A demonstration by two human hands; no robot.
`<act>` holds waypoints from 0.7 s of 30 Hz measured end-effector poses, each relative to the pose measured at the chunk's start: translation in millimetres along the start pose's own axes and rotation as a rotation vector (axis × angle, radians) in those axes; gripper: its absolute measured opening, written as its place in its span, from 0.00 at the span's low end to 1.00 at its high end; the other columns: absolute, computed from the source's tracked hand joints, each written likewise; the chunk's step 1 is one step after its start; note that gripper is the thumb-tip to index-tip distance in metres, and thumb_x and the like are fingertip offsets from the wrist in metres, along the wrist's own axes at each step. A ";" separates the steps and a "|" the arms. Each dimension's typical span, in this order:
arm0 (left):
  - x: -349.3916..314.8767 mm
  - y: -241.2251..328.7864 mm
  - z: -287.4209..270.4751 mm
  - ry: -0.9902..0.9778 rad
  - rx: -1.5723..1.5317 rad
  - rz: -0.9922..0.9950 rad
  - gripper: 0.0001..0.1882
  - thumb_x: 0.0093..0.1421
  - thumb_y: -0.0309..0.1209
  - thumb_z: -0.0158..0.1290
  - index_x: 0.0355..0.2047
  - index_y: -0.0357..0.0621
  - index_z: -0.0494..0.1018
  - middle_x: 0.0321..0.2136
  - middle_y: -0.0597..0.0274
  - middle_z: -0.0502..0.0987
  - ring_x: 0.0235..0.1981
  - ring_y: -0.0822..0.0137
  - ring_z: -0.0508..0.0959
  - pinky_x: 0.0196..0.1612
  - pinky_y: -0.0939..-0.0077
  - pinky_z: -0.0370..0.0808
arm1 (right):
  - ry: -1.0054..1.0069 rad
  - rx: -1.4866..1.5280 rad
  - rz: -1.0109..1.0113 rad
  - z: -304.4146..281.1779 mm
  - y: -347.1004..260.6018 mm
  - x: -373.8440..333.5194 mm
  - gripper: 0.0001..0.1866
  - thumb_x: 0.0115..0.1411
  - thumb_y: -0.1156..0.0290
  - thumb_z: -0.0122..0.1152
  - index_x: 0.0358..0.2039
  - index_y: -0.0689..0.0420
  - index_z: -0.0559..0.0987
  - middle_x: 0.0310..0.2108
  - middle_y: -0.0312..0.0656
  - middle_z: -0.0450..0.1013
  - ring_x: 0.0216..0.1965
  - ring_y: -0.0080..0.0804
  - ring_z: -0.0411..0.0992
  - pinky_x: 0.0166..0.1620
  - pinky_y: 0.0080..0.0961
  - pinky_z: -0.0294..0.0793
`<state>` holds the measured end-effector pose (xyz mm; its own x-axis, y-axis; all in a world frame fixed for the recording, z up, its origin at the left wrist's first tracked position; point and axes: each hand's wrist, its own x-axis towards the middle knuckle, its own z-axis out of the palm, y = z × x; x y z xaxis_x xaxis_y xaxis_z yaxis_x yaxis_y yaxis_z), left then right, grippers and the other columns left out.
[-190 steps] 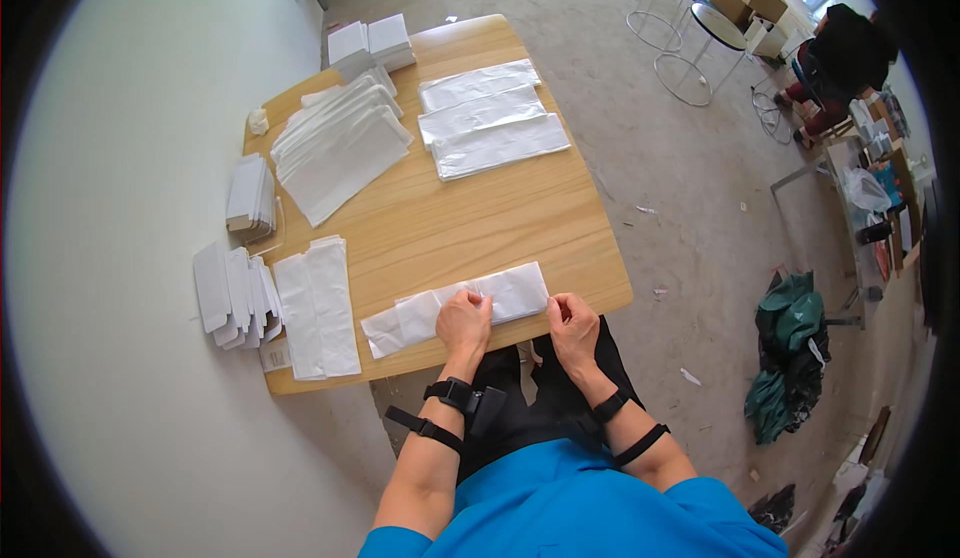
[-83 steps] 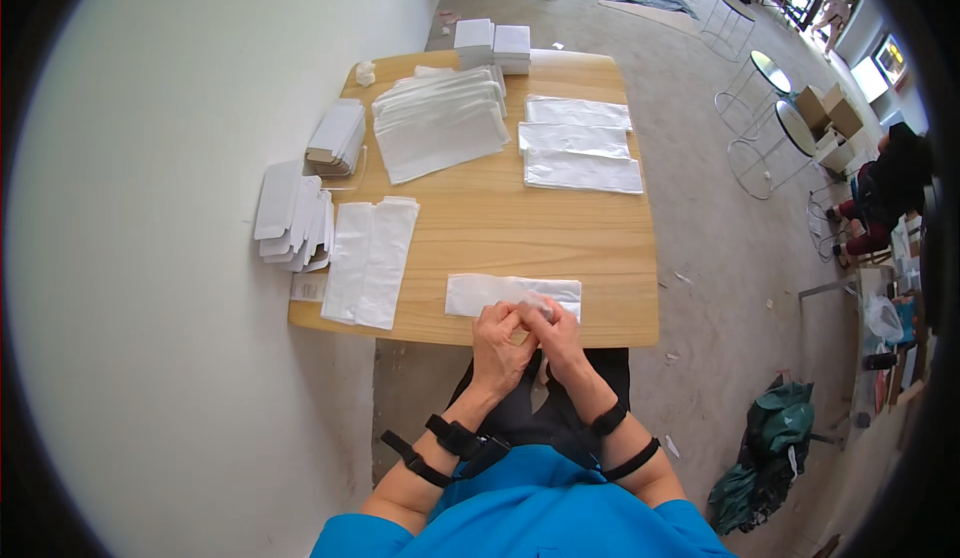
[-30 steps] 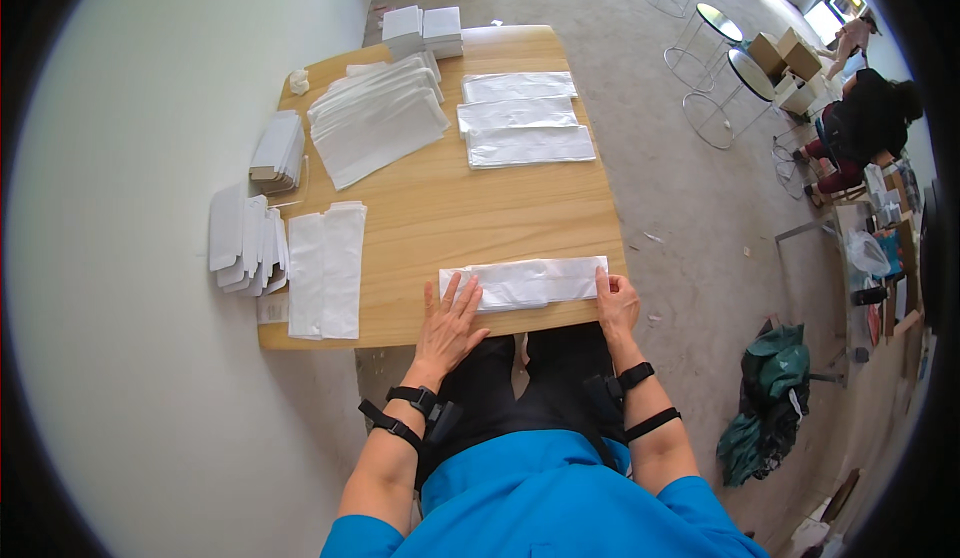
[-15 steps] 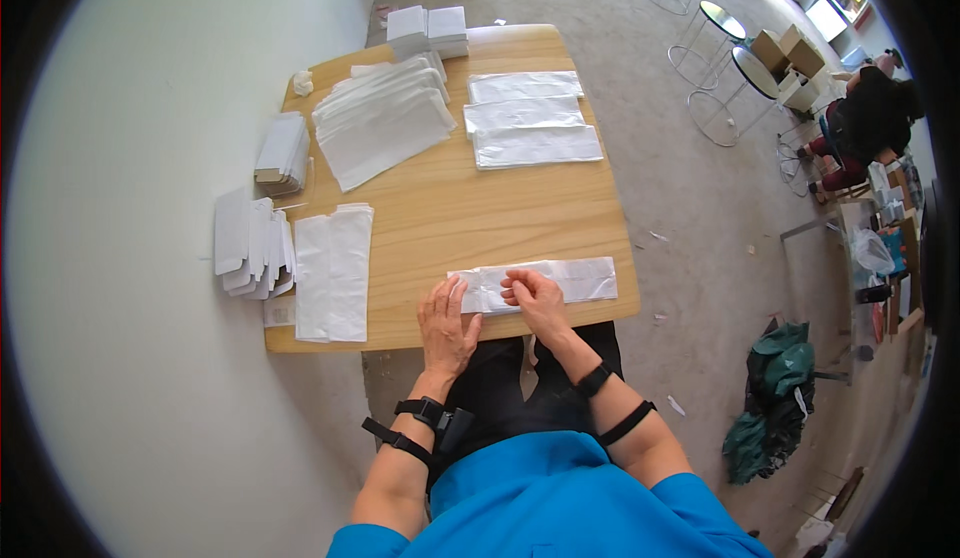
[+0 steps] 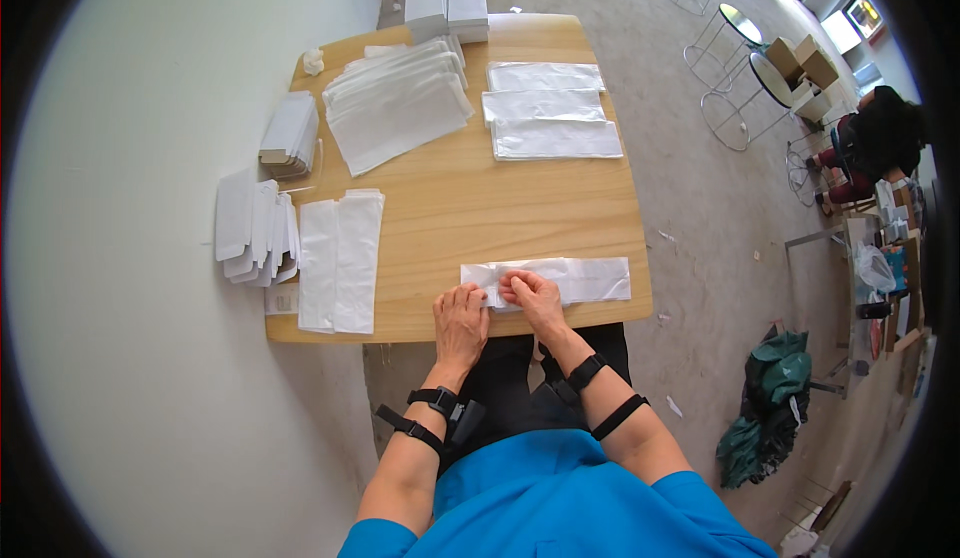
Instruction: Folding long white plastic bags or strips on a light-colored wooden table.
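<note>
A long white folded sheet (image 5: 592, 280), thin and slightly shiny, lies crosswise along the table's near edge. My left hand (image 5: 461, 324) is at its left end, fingers together and bent over the near edge, thumb tucked close. Over the sheet's left part is my right hand (image 5: 537, 298), its fingers curled into a pinch; whatever is between the fingertips is hidden. Left of my hands, more white folded sheets (image 5: 341, 263) lie lengthwise side by side. Farther off on the right are several white folded strips (image 5: 556, 140), overlapping in a row.
The wooden table (image 5: 430, 223) also bears fanned white sheets (image 5: 398, 118), stacks of white boxes (image 5: 467, 13) at the back and flattened white cartons (image 5: 250, 228) by the wall. On the floor at right are a dark green bag (image 5: 770, 398), stools (image 5: 740, 24) and a seated person (image 5: 880, 138).
My left hand's fingers have drawn together and it has shifted slightly right, at the sheet's near edge. My right hand stays pinched over the sheet. The whole view has shifted slightly.
</note>
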<state>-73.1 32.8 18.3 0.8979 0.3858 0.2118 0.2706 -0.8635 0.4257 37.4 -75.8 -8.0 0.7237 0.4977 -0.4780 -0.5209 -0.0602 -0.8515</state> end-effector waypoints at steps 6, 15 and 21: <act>-0.4 -3.8 8.0 0.066 -0.086 -0.054 0.09 0.53 0.29 0.55 0.36 0.47 0.71 0.40 0.62 0.72 0.45 0.59 0.70 0.52 0.62 0.62 | 0.049 0.046 0.021 0.9 -1.9 0.9 0.14 0.63 0.72 0.51 0.43 0.68 0.77 0.36 0.43 0.77 0.35 0.25 0.76 0.40 0.19 0.77; 7.6 20.3 7.1 0.543 -1.193 -0.704 0.04 0.62 0.27 0.52 0.35 0.40 0.70 0.39 0.61 0.75 0.40 0.73 0.73 0.46 0.79 0.68 | 0.065 0.014 -0.014 3.0 0.1 1.4 0.15 0.63 0.68 0.52 0.40 0.67 0.79 0.33 0.42 0.77 0.33 0.25 0.76 0.38 0.18 0.77; 11.7 48.1 -7.0 0.434 -0.964 -0.534 0.04 0.59 0.28 0.54 0.34 0.42 0.73 0.39 0.60 0.78 0.45 0.65 0.74 0.51 0.71 0.68 | 0.080 -0.041 -0.034 -6.5 -18.8 -11.8 0.22 0.65 0.55 0.51 0.40 0.66 0.78 0.35 0.43 0.77 0.32 0.25 0.76 0.36 0.19 0.76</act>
<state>-51.9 -2.0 47.4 0.5072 0.8618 0.0074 0.0355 -0.0295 0.9989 41.5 -86.1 12.2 0.7756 0.4291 -0.4628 -0.4776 -0.0803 -0.8749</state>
